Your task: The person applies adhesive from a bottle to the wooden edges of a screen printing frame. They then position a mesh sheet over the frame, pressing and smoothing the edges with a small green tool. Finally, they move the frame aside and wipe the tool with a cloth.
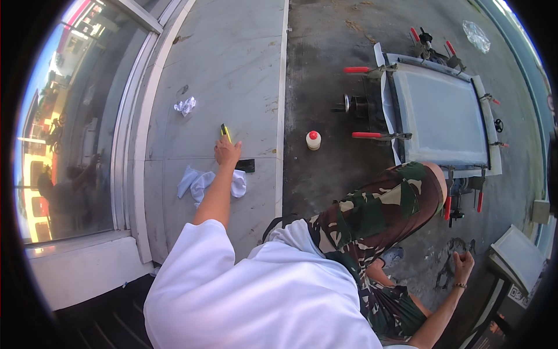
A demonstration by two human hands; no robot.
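My left hand (pixel 228 151) reaches out over the pale tiled ledge, its fingers closed on the lower end of a yellow utility knife (pixel 225 131). Just below that hand lie a dark flat object (pixel 246 166) and a crumpled white cloth (pixel 200 181), partly covered by my forearm. Off to the lower right, my right hand (pixel 463 266) is curled into a loose fist, away from any tool, and nothing shows in it. A white bottle with a red cap (pixel 313 140) stands on the dark floor between the ledge and my knee.
A frame stretched with white mesh (pixel 444 116) sits to the right, ringed by several red-handled clamps (pixel 381 135) that jut outward. Crumpled foil (pixel 185 106) lies on the ledge, clear plastic (pixel 476 36) at the far right. A glass door (pixel 81 122) borders the left; a panel (pixel 517 256) leans lower right.
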